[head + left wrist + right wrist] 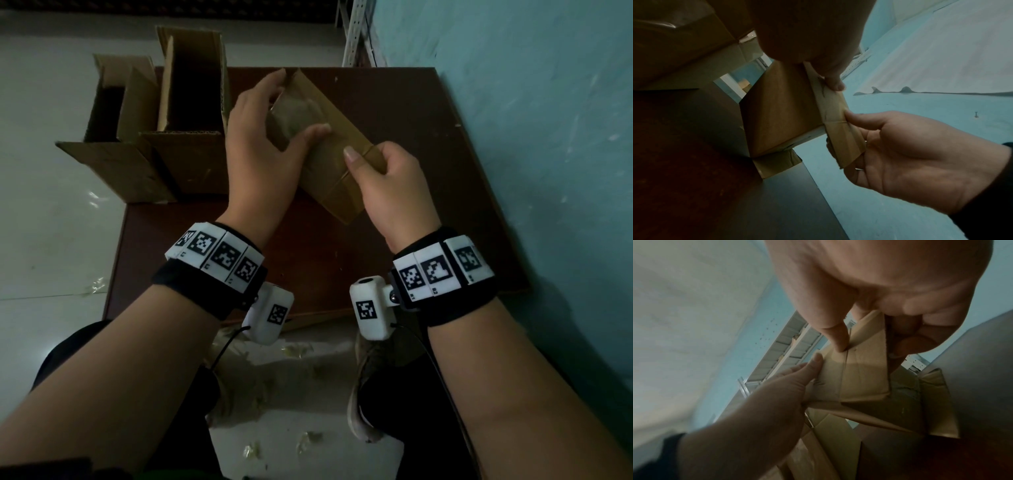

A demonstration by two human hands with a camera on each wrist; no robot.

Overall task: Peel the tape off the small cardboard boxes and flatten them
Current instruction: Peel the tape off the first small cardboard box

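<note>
A small brown cardboard box (337,161) is held tilted above the dark brown table (428,178). Clear tape (294,116) covers its far upper end. My left hand (263,137) grips that taped end, thumb on top and fingers behind the far edge. My right hand (383,181) pinches the near flap, thumb on the top face beside a crease. In the left wrist view the box (781,104) hangs between my left thumb and my right hand (900,154). In the right wrist view my right thumb presses a seam on the box (861,369), and my left hand (777,394) holds the other end.
Two larger open cardboard boxes (191,113) stand at the table's left rear, partly over its edge. A teal wall (548,137) runs along the right. Bits of peeled tape (308,438) lie on the pale floor near my shoes. A metal shelf post (356,31) stands behind.
</note>
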